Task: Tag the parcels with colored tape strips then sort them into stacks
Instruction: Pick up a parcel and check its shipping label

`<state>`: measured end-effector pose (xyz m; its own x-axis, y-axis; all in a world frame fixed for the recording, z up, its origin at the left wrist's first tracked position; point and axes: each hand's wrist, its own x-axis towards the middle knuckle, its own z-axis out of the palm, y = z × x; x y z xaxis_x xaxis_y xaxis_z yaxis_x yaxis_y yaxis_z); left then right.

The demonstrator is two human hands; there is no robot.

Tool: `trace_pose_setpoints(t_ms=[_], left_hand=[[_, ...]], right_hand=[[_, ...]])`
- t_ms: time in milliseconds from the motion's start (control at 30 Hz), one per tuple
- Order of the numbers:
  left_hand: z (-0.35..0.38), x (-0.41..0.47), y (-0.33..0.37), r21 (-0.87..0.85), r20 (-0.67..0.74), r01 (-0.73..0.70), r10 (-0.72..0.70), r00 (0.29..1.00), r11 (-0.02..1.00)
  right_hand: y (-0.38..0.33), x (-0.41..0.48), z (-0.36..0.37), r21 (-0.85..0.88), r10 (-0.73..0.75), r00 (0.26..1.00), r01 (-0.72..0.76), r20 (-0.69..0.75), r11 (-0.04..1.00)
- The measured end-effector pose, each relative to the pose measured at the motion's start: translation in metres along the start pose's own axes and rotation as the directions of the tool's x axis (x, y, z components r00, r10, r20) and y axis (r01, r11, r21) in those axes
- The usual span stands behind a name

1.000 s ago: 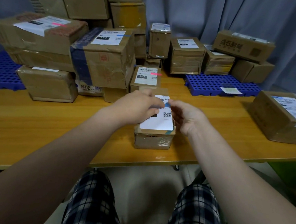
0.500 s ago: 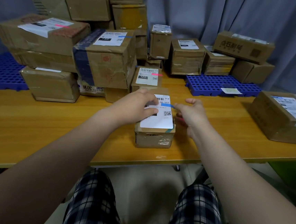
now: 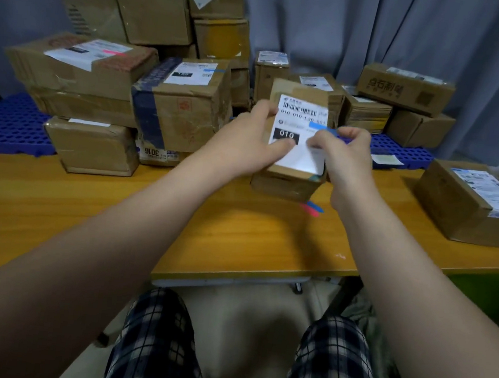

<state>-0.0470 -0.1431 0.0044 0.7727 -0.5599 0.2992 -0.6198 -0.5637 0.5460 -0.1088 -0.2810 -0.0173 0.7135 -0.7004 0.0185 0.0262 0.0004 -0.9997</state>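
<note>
1. Head view, centre: a small parcel of brown cardboard is tilted up so that its white shipping label faces the camera. Whether its lower edge touches the wooden table cannot be told.
2. The left hand grips the small parcel's left side, fingers curled round the edge and thumb pressed on the shipping label beside the black "010" block.
3. The right hand grips the right side, thumb on the shipping label and fingers curled over the edge.
4. A blue tape strip lies across the shipping label's right part; its far end runs under the right hand's fingers.
5. Just below the small parcel, a pink strip and another blue strip lie on the wooden table.
6. Left of centre, larger parcels are stacked; one bears dark blue tape, another a pink mark on its label.
7. A further parcel sits at the right edge, well apart.
8. Blue plastic pallets lie at the far left and behind the hands; a grey curtain hangs behind.
</note>
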Motion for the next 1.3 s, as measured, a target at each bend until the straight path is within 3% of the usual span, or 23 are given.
trace_pose_setpoints(t_ms=[100, 267, 300, 367, 433, 467, 667, 833, 900, 1000, 1133, 1200, 1300], left_hand=[[-0.013, 0.026, 0.000, 0.017, -0.087, 0.021, -0.019, 0.996, 1.000], [-0.020, 0.068, -0.015, 0.245, -0.131, 0.094, -0.063, 0.989, 0.965], [-0.018, 0.075, -0.020, 0.366, -0.104, 0.086, -0.051, 0.993, 0.927], [-0.012, 0.084, -0.028, 0.657, -0.017, 0.040, -0.039, 0.999, 0.753], [-0.008, 0.089, -0.031, 0.798, 0.013, 0.017, -0.045, 0.999, 0.602], [-0.006, 0.092, -0.031, 0.812, -0.002, 0.022, -0.034, 0.999, 0.584], [0.005, 0.096, 0.008, 0.698, -0.062, -0.076, 0.166, 0.984, 0.712], [0.053, 0.097, 0.054, 0.574, -0.024, -0.182, 0.238, 0.971, 0.799], [0.077, 0.094, 0.070, 0.510, 0.014, -0.223, 0.252, 0.968, 0.831], [0.112, 0.090, 0.090, 0.445, 0.093, -0.268, 0.254, 0.963, 0.854], [0.148, 0.092, 0.109, 0.386, 0.145, -0.269, 0.230, 0.962, 0.882], [0.163, 0.097, 0.116, 0.360, 0.157, -0.257, 0.213, 0.964, 0.897], [0.182, 0.102, 0.124, 0.295, 0.175, -0.214, 0.168, 0.970, 0.931]], right_hand=[[-0.020, 0.019, 0.014, 0.022, -0.055, 0.998, 0.055, -0.003, 0.998], [-0.030, 0.050, 0.046, -0.009, -0.068, 0.980, 0.071, 0.187, 0.997], [-0.026, 0.055, 0.050, -0.063, -0.049, 0.972, 0.065, 0.230, 0.996], [-0.017, 0.064, 0.056, -0.197, 0.005, 0.948, 0.061, 0.319, 0.978], [-0.010, 0.070, 0.058, -0.296, 0.018, 0.925, 0.103, 0.380, 0.950], [-0.008, 0.073, 0.057, -0.309, -0.002, 0.922, 0.132, 0.388, 0.942], [-0.015, 0.083, 0.019, -0.349, -0.185, 0.921, 0.307, 0.343, 0.885], [-0.013, 0.091, -0.058, -0.557, -0.256, 0.937, 0.347, 0.236, 0.755], [-0.006, 0.099, -0.095, -0.700, -0.250, 0.954, 0.294, 0.167, 0.651], [0.005, 0.109, -0.147, -0.899, -0.225, 0.971, 0.164, 0.076, 0.405], [0.020, 0.121, -0.204, -0.989, -0.173, 0.984, -0.014, -0.039, 0.146], [0.026, 0.128, -0.226, -0.991, -0.080, 0.990, -0.107, -0.113, 0.075], [0.033, 0.136, -0.247, -0.976, 0.048, 0.984, -0.175, -0.170, 0.127]])
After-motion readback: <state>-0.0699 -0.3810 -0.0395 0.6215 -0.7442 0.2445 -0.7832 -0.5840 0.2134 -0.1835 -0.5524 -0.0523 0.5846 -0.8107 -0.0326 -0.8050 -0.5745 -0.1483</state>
